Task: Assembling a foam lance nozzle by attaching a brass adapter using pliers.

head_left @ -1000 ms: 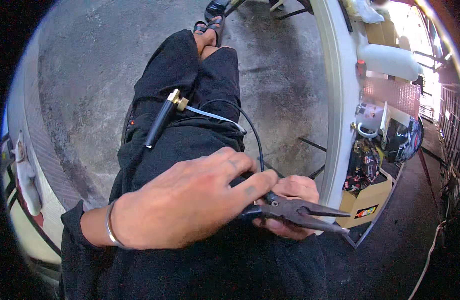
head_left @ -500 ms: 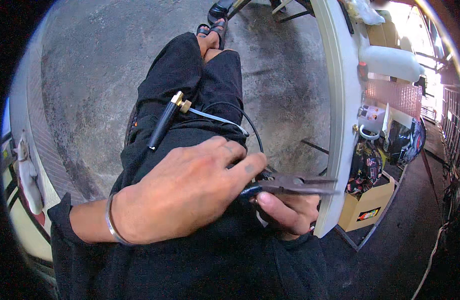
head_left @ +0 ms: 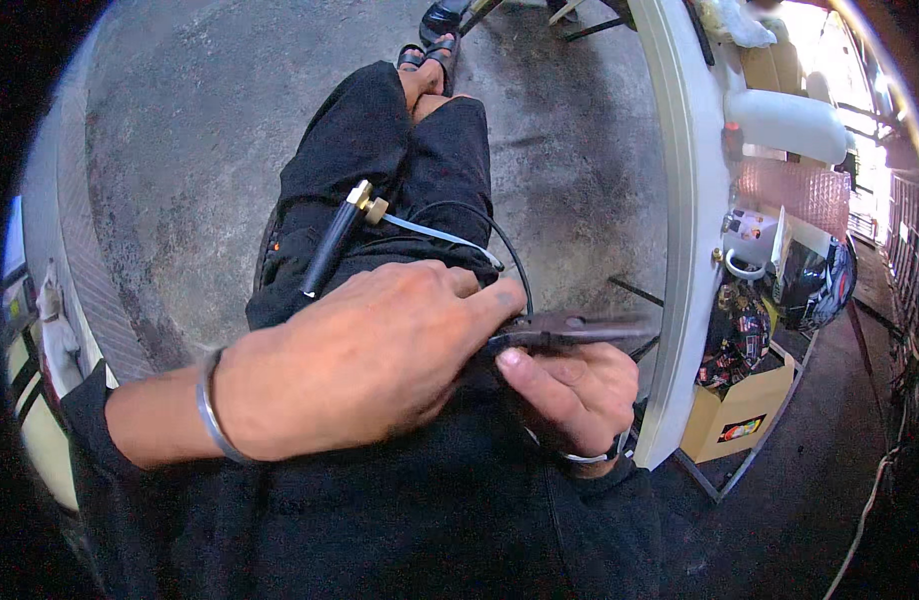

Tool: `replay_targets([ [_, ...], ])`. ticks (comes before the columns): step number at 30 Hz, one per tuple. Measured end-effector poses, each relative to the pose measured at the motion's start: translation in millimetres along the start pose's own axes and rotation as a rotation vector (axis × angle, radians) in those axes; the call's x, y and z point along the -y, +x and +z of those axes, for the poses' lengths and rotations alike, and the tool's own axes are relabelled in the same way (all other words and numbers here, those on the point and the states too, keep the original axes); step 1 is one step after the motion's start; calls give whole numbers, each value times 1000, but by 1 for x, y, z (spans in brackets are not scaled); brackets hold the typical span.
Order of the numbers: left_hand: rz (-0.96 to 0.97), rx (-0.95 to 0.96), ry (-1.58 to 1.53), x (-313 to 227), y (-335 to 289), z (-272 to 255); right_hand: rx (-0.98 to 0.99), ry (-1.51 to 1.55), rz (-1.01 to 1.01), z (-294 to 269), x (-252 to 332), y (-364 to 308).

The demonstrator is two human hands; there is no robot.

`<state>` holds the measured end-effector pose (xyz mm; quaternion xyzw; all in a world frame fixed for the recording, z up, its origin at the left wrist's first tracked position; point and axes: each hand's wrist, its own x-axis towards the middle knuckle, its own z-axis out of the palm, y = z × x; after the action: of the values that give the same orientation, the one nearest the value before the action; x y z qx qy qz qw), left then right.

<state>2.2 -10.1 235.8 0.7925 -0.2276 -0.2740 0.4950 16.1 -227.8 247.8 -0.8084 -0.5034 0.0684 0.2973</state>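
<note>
- Left hand (head_left: pixel 355 360), steel bangle (head_left: pixel 214 410) at the wrist: back up, fingers curled down at the handle end of the pliers. Fingertips hidden, so can't tell if it grips a handle, the cable or neither.
- Right hand (head_left: pixel 582 392), banded wrist (head_left: pixel 590 456): thumb pressed along the near side of the handle end, fingers folded underneath. Reads as grasping the pliers (head_left: pixel 592 328), though the underside is hidden.
- Pliers: between the hands, above the lap, nose pointing right, blurred. Probably lying along the right hand so the thumb and fingers meet close to the left fingertips. Jaw gap not readable.
- Black cable (head_left: pixel 513 250): loops over the thigh and drops toward the left index finger. End hidden; slack likely lets the hands work near the body.
- Black tubular handle (head_left: pixel 332 248) with brass fitting (head_left: pixel 364 194) and brass knob (head_left: pixel 377 211): resting aslant on the black trousers (head_left: pixel 345 140), unheld. Lap likely serves as a bench, keeping it within reach.
- Pale thin strip (head_left: pixel 435 234): runs from by the knob across the thigh, beside the cable.
- White table (head_left: pixel 695 330), right: carton (head_left: pixel 745 410) by its edge, dark printed packets (head_left: pixel 735 335) at the carton's mouth, white mug (head_left: pixel 752 232) beyond. All apart from the hands, presumably set aside.
- Past the knees: crossed feet in black sandals (head_left: pixel 442 48) on concrete floor (head_left: pixel 200 150).
</note>
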Motion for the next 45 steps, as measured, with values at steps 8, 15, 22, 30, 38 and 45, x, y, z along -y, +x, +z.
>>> replay_targets([
  [8,108,-241,220,4,0,16,244,72,133,-21,13,8],
  [15,202,-265,279,5,-1,19,-21,-16,221,-12,-3,-27],
  [22,202,-221,275,4,4,23,-10,-461,-17,-15,-8,-22],
  [30,293,-227,131,0,5,23,-25,-74,-156,-18,-20,-12],
  [38,245,-203,6,9,18,19,-198,-203,41,7,-32,-25],
  [45,172,-163,-246,11,25,17,-465,212,109,34,-42,-12],
])
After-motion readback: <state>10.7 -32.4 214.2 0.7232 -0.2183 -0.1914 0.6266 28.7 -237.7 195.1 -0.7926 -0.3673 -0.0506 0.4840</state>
